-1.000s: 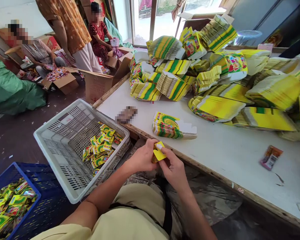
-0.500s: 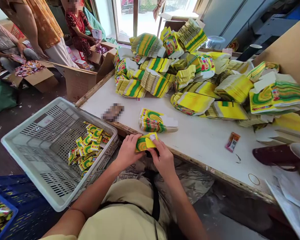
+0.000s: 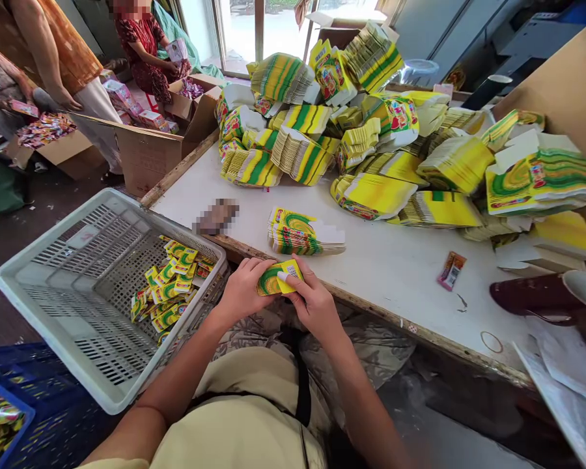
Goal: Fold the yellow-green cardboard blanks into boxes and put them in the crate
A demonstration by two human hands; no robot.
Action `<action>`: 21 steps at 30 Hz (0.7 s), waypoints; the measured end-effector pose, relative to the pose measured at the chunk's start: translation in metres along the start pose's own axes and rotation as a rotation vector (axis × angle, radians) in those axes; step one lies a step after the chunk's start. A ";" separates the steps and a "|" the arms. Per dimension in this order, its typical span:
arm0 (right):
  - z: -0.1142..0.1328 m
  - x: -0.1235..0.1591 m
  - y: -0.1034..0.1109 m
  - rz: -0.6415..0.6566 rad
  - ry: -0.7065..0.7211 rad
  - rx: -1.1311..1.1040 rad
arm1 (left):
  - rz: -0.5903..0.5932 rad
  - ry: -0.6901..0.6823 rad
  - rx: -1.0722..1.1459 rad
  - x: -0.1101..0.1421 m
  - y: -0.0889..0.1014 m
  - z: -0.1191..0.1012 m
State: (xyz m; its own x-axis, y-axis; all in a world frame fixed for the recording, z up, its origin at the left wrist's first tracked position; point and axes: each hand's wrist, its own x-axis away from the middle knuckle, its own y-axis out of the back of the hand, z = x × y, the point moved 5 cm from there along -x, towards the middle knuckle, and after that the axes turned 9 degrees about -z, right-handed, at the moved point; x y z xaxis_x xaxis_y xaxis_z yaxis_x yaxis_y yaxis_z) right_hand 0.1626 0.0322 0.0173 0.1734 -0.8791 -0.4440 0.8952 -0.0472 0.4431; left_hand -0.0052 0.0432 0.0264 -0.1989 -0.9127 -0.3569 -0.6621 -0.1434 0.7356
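Both hands hold one small yellow-and-green printed carton (image 3: pixel 268 279) just in front of the table's near edge. My left hand (image 3: pixel 244 286) grips its left end, fingers curled over the top. At the right end my right hand (image 3: pixel 313 296) pinches it, thumb lying across the face beside a barcode. Just beyond, a stack of flat printed cartons (image 3: pixel 293 231) lies on the white table (image 3: pixel 390 254). To my left stands a grey-white plastic crate (image 3: pixel 83 312), with several filled-looking small yellow cartons (image 3: pixel 176 280) heaped at its right side.
Bundled flat cartons (image 3: pixel 303 153) are piled across the back of the table. At right are a small sachet (image 3: pixel 452 270), a dark red mug (image 3: pixel 532 298) and a rubber band (image 3: pixel 491 342). A blue crate (image 3: pixel 53 391) stands lower left. Other people sit and stand by cardboard boxes (image 3: pixel 149 153).
The carton's right end flap, raised before, now lies down with the barcode facing up. My right thumb has shifted left onto the face. The view has moved slightly.
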 end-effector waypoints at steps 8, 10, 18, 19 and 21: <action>-0.003 -0.001 0.002 0.020 -0.013 0.009 | 0.093 -0.095 -0.062 -0.009 0.014 -0.005; -0.003 0.000 0.001 0.020 -0.038 -0.035 | 0.098 -0.078 -0.075 -0.008 0.013 -0.005; -0.007 -0.010 -0.011 -0.107 -0.140 -0.074 | 0.151 0.012 -0.121 -0.007 0.019 0.007; -0.010 -0.016 -0.010 -0.122 -0.137 -0.040 | 0.176 0.044 -0.142 -0.006 0.028 0.017; -0.020 -0.034 -0.001 -0.185 -0.125 0.079 | 0.223 0.136 -0.237 -0.004 0.055 0.044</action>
State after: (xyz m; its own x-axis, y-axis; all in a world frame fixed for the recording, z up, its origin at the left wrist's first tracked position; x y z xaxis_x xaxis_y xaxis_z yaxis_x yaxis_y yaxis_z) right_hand 0.1638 0.0714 0.0160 -0.0473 -0.9036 -0.4257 0.8712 -0.2458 0.4249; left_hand -0.0722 0.0557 0.0428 -0.2106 -0.9720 -0.1044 -0.4244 -0.0053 0.9054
